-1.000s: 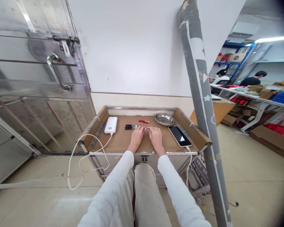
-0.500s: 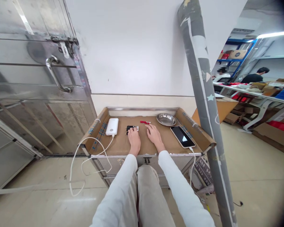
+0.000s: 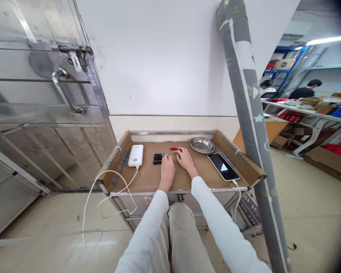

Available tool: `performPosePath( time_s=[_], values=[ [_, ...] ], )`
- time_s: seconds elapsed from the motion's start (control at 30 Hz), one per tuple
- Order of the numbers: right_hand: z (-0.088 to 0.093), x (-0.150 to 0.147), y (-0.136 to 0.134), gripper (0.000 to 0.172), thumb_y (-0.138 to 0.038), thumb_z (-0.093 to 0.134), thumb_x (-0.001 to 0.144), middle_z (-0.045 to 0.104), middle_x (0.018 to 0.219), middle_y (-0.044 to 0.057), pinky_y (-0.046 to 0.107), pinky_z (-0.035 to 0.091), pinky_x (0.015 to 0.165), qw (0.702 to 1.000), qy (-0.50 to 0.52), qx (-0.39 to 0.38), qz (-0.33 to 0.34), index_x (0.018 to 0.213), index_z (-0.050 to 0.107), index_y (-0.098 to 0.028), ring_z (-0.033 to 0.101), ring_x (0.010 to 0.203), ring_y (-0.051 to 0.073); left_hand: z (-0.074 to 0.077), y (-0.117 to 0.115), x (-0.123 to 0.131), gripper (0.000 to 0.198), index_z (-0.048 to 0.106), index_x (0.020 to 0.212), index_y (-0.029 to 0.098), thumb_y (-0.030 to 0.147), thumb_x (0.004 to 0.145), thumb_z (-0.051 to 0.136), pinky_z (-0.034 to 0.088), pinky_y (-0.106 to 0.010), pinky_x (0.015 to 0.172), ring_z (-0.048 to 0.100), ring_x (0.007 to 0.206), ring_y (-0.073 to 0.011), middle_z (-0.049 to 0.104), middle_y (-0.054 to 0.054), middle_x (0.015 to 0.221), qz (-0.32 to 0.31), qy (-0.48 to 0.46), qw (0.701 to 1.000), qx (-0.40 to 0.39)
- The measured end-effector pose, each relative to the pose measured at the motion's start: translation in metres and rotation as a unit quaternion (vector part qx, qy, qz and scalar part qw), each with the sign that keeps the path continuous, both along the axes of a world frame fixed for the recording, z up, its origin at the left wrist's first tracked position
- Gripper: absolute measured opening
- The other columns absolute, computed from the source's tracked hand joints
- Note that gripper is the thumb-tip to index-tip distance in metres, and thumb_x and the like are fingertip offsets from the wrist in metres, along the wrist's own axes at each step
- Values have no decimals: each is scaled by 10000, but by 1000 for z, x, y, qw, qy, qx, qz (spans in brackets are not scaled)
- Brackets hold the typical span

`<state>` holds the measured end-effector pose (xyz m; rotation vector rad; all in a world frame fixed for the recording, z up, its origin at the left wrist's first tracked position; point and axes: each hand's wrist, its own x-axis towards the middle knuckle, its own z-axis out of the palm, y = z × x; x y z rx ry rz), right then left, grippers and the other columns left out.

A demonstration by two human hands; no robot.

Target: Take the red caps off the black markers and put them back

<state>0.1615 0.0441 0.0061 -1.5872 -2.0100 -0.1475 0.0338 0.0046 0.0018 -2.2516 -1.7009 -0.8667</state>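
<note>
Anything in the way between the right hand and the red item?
Nothing visible: the right hand is right at the red item, partly hiding it. The bowl sits to the right, not between them.

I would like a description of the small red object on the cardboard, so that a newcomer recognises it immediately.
Against the white wall, find the cardboard-covered top. Towards its back, left of the round steel dish, the small red object lies at the right hand. Its red colour sets it apart from the black pieces at the left hand.
</note>
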Motion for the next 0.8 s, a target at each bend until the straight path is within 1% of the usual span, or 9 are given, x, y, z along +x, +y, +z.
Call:
performPosePath(
  time_s=[0.07,0.13,0.3,0.4,0.5,0.6,0.8],
  values=[
    [2,2,-3,286,-140,407,899,584,1156,77,316,375,921,1000,2,11,-2,1063,629,-213,481,1068,204,-3,4,3,278,548,1055,100,29,870,351,426,-384,937,524,1013,-237,571,-130,1024,-18,29,999,7],
    [3,3,-5,291,-125,392,897,592,1096,81,313,377,884,1000,-4,18,-24,1072,613,-197,489,1001,204,-5,8,7,286,545,1070,85,29,873,346,428,-381,938,525,1021,-239,573,-141,1035,-23,43,999,12],
    [-2,4,-3,347,-125,400,892,563,1130,104,314,368,851,996,-36,10,-85,1201,549,-173,468,1018,220,-6,19,13,249,571,1032,75,69,892,365,418,-392,958,528,1033,-253,585,-154,1033,-26,59,998,10],
    [-3,4,-2,309,-133,411,893,570,1113,107,313,365,837,993,-44,-7,-110,1156,568,-168,470,1013,222,-6,28,17,233,583,1016,99,88,906,377,418,-389,962,537,1022,-241,599,-136,1028,-43,62,997,5],
    [-2,4,-3,236,-148,415,899,588,1055,104,315,364,816,990,-53,-10,-128,1059,589,-158,479,981,223,-8,37,21,215,586,980,127,93,917,383,442,-357,918,557,979,-215,609,-109,1011,-67,49,996,-17],
    [-1,4,-8,197,-161,410,911,599,1015,102,313,357,807,989,-61,-7,-133,1002,584,-155,488,956,217,-10,45,24,196,576,965,127,94,922,388,457,-340,881,571,973,-206,612,-108,1004,-70,20,997,-40],
    [-3,6,-18,214,-180,406,924,600,1032,128,340,349,821,988,-80,-19,-128,1029,588,-139,490,972,235,-13,51,26,212,551,989,122,69,924,357,452,-353,885,567,996,-198,607,-110,1021,-67,-40,996,-52]
  ],
)
